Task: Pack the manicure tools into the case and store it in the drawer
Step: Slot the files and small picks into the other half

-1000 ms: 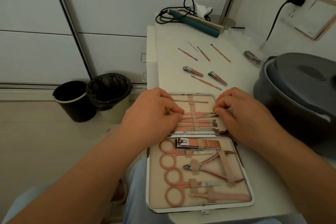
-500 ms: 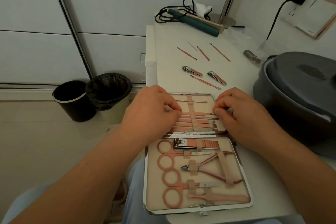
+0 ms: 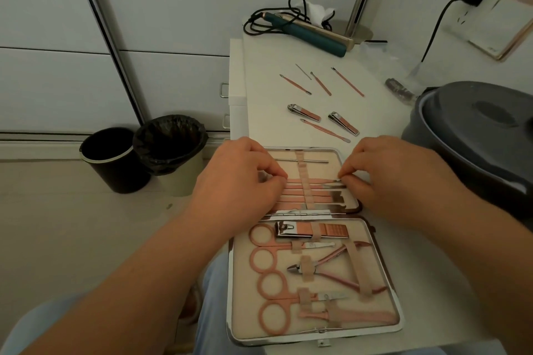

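An open manicure case (image 3: 383,274) lies flat at the near edge of a narrow white table (image 3: 259,112), its near corners reaching the table edge. Both hands rest on the far half: the left hand (image 3: 239,179) and right hand (image 3: 383,173) each pinch one end of a slim pink tool (image 3: 314,181) under the centre strap. Beyond the case, loose tools (image 3: 323,106) lie spread on open table. A grey tub (image 3: 473,135) crowds the right side. Two bins (image 3: 144,153) stand on the floor left.
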{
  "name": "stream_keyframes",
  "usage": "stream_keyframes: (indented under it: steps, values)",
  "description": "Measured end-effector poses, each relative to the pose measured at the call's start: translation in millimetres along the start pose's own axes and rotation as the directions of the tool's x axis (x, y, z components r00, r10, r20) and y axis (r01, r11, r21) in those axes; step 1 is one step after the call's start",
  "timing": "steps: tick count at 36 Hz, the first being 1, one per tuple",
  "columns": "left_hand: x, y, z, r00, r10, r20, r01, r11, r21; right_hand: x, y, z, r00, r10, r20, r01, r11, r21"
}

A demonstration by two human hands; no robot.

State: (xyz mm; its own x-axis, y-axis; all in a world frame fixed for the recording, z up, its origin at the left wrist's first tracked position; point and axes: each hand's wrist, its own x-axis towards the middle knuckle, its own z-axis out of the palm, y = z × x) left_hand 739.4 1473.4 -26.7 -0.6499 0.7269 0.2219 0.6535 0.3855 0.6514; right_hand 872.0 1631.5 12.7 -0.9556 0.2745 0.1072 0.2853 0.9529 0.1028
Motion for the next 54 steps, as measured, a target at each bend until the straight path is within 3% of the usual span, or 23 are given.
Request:
stream_keyframes:
  steps: [6, 17, 21, 25, 29, 34, 38, 54]
  values:
    - [0.0, -0.7, 0.2, 1.000, 0.003, -0.010, -0.003, 1.000, -0.002, 10.9, -4.8, -2.2, 0.992, -0.031, 0.124, 0.039, 0.997, -0.061]
    - [-0.9, -1.2, 2.0, 1.000, 0.011, -0.017, -0.011, 1.000, -0.018, 2.9, -2.7, 2.1, 0.996, -0.039, 0.085, 0.041, 0.999, -0.026]
    - [-1.2, -1.5, 1.7, 1.000, 0.017, -0.017, -0.017, 1.000, -0.011, 4.8, 0.1, -0.8, 0.997, 0.040, 0.067, -0.046, 0.995, 0.086]
    - [-0.2, -1.6, 1.2, 1.000, 0.016, -0.003, -0.017, 1.000, -0.002, 20.3, 1.2, -0.7, 0.970, 0.243, -0.022, -0.233, 0.949, 0.214]
    - [-0.6, -1.8, 0.0, 1.000, 0.012, -0.009, -0.012, 1.000, -0.019, 45.4, -0.3, 5.6, 0.935, 0.354, 0.031, -0.355, 0.928, 0.115]
    - [-3.6, -2.1, -5.1, 1.000, 0.026, 0.003, -0.025, 0.996, -0.080, 71.0, -8.1, 10.0, 0.920, 0.391, 0.016, -0.392, 0.918, 0.063]
    - [-9.9, -4.2, -10.7, 0.999, 0.034, 0.014, -0.031, 0.985, -0.169, 79.8, -1.8, 10.1, 0.896, 0.436, 0.086, -0.439, 0.898, 0.022]
    - [-17.4, -12.1, -5.0, 0.995, 0.090, -0.035, -0.095, 0.975, -0.201, 80.0, 6.7, 13.7, 0.899, 0.434, 0.066, -0.434, 0.901, -0.006]
